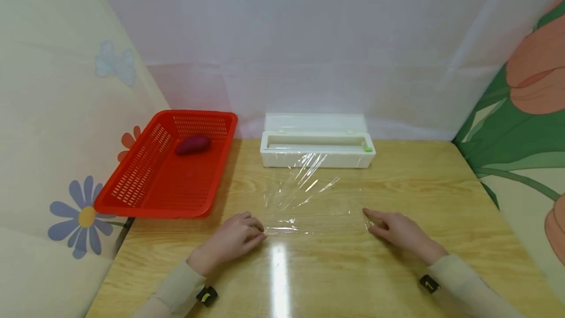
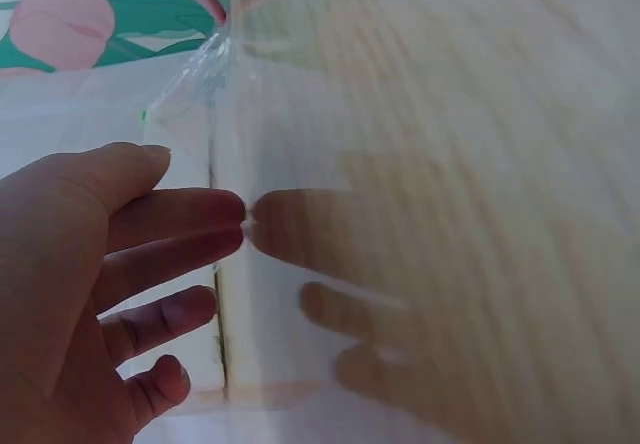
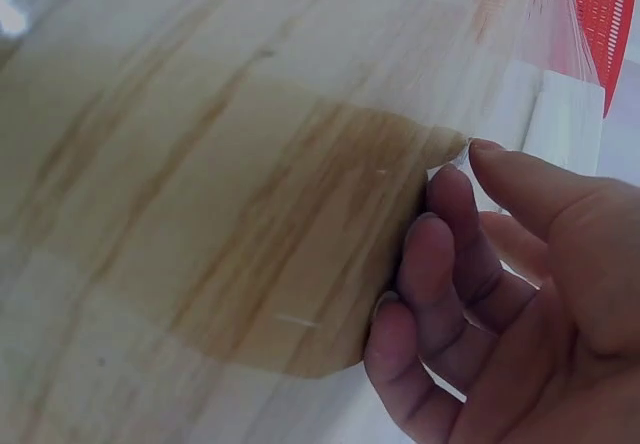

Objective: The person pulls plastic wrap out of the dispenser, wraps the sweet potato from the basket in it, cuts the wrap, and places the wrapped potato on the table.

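Clear plastic wrap (image 1: 315, 205) stretches toward me from a white dispenser box (image 1: 318, 158) with its lid raised. My right hand (image 1: 399, 229) pinches the near right corner of the wrap. In the right wrist view the thumb (image 3: 535, 186) presses the gathered corner against the index finger. At the near left corner, my left hand (image 1: 238, 234) rests with its fingertips on the tabletop. The left wrist view shows its fingers (image 2: 175, 214) loosely extended, the thumb apart from them, and the wrap (image 2: 195, 69) running beyond toward the right hand.
A red plastic basket (image 1: 152, 212) stands at the left of the wooden table (image 1: 419, 175), holding a purple, elongated vegetable (image 1: 192, 145) that resembles a sweet potato. A green cutter tab (image 1: 368, 149) sits at the box's right end. Cloth-covered walls border the back and sides.
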A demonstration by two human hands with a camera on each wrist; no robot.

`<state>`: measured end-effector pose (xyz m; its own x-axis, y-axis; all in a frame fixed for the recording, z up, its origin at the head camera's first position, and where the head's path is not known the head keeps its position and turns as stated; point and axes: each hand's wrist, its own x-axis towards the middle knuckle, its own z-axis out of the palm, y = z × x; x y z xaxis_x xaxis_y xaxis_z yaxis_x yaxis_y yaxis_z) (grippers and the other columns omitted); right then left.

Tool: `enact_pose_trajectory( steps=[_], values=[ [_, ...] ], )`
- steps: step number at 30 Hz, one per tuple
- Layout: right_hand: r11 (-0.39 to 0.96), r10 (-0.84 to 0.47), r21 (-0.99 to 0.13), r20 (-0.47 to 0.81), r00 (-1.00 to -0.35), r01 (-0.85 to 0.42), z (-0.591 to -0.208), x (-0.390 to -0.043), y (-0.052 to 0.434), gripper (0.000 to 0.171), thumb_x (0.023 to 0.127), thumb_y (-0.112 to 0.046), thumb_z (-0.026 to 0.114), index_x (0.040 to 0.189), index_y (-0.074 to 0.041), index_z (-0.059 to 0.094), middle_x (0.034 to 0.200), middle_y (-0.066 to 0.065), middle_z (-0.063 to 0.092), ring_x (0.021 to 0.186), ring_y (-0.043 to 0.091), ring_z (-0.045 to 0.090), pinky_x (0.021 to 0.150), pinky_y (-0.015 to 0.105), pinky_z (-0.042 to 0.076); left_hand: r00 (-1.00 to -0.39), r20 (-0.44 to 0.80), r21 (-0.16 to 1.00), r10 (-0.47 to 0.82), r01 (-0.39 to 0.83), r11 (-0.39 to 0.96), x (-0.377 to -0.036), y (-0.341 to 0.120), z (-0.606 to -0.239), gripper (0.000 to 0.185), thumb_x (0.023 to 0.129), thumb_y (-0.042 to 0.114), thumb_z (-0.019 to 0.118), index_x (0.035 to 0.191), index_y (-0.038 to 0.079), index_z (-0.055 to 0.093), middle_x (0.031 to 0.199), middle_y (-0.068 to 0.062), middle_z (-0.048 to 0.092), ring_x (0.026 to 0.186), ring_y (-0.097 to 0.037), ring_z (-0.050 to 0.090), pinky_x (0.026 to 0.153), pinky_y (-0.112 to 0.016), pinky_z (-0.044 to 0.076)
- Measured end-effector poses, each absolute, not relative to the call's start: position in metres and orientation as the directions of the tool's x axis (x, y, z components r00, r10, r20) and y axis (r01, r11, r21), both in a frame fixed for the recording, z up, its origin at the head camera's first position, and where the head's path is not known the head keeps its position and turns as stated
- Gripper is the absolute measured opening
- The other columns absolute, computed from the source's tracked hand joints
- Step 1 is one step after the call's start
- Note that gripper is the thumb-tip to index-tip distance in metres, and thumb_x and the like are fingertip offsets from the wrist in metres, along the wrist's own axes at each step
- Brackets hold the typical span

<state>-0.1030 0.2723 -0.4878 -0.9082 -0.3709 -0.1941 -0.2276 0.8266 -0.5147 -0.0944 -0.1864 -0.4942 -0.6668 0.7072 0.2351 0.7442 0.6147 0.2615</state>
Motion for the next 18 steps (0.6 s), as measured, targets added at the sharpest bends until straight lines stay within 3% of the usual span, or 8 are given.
enact_pose_trajectory(
  steps=[3,8,10,12,18],
  values=[
    [0.825,-0.371,-0.514,-0.18,-0.911,-0.234,-0.489,-0.102,0.272,0.054,0.103,-0.033,0.066,0.152,-0.014,0.055,0.058,-0.009,0.043,0.05,0.006,0.036,0.049,0.027,0.033,-0.639,0.242,0.232,0.73,0.769,0.596,-0.093,-0.187,-0.487,0.012,0.096,0.022,0.075,0.089,0.014,0.081,0.092,0.006,0.073,0.088,-0.014,0.059,0.081,-0.032,0.053],
    [0.823,-0.373,-0.511,-0.157,-0.914,-0.248,-0.49,-0.101,0.271,0.054,0.102,-0.034,0.067,0.151,-0.013,0.056,0.06,-0.009,0.039,0.053,0.005,0.033,0.05,0.027,0.031,-0.51,0.364,0.2,0.779,0.86,0.47,-0.098,-0.192,-0.458,0.004,0.092,0.017,0.079,0.089,0.014,0.08,0.085,0.008,0.073,0.083,-0.011,0.062,0.076,-0.026,0.053],
    [0.824,-0.37,-0.51,-0.15,-0.917,-0.249,-0.49,-0.101,0.272,0.054,0.102,-0.035,0.067,0.151,-0.013,0.056,0.06,-0.01,0.037,0.053,0.005,0.032,0.05,0.027,0.03,-0.485,0.404,0.216,0.776,0.875,0.434,-0.105,-0.196,-0.44,0.002,0.09,0.016,0.081,0.091,0.014,0.081,0.086,0.008,0.073,0.084,-0.01,0.063,0.076,-0.026,0.055],
    [0.824,-0.364,-0.51,-0.142,-0.92,-0.247,-0.491,-0.1,0.273,0.054,0.102,-0.035,0.067,0.15,-0.013,0.056,0.06,-0.01,0.036,0.053,0.005,0.031,0.05,0.027,0.03,-0.503,0.419,0.252,0.756,0.864,0.435,-0.113,-0.202,-0.42,0.007,0.089,0.014,0.082,0.095,0.014,0.082,0.09,0.008,0.073,0.086,-0.01,0.064,0.077,-0.027,0.057],
    [0.82,-0.361,-0.519,-0.143,-0.922,-0.241,-0.493,-0.099,0.274,0.055,0.102,-0.039,0.067,0.151,-0.015,0.056,0.06,-0.01,0.034,0.053,0.005,0.03,0.05,0.028,0.031,-0.651,0.421,0.389,0.632,0.759,0.523,-0.145,-0.236,-0.366,0.017,0.089,0.004,0.08,0.104,0.012,0.082,0.095,0.007,0.075,0.087,-0.008,0.061,0.073,-0.026,0.054]
  ],
)
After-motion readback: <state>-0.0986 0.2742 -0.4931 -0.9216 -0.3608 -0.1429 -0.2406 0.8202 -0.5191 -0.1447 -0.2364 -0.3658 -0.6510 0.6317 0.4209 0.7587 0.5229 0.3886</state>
